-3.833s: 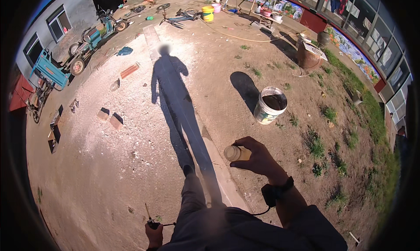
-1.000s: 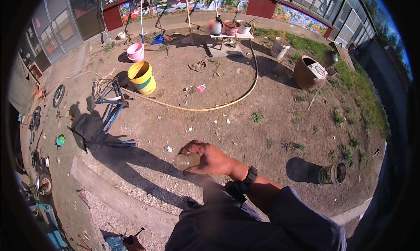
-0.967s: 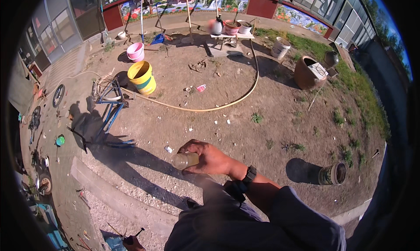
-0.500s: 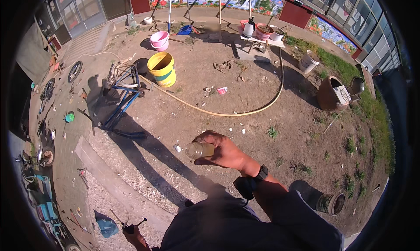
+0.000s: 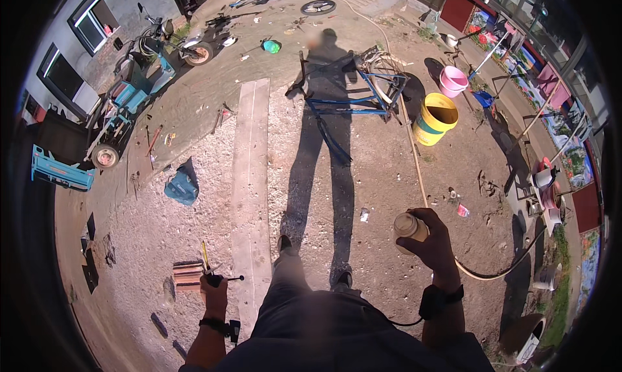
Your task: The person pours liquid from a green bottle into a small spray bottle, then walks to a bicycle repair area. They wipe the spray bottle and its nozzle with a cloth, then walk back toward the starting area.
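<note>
My right hand (image 5: 437,245) is wrapped round a small see-through jar (image 5: 408,226) with pale yellowish contents, held out over the bare ground. Low on the left, my left hand (image 5: 214,295) is closed round several thin hand tools (image 5: 211,270). One is slim and yellow, and a dark rod with a round end sticks out to the right; their exact kinds are too small to make out. Just past that hand lies a stack of reddish bricks (image 5: 187,277). A dark teal bag (image 5: 182,186) rests on the gravel farther ahead.
A blue bicycle frame (image 5: 350,106) lies ahead, near a yellow bucket (image 5: 435,118) and a pink bucket (image 5: 453,80). A hose (image 5: 414,148) curves along the right. A concrete strip (image 5: 251,177) runs ahead. At far left stands a teal three-wheeled cart (image 5: 129,96).
My view has swung left, bringing the cart, bricks and more of my left arm into sight. My right hand, still round the jar, now appears farther right. The left hand keeps its tools.
</note>
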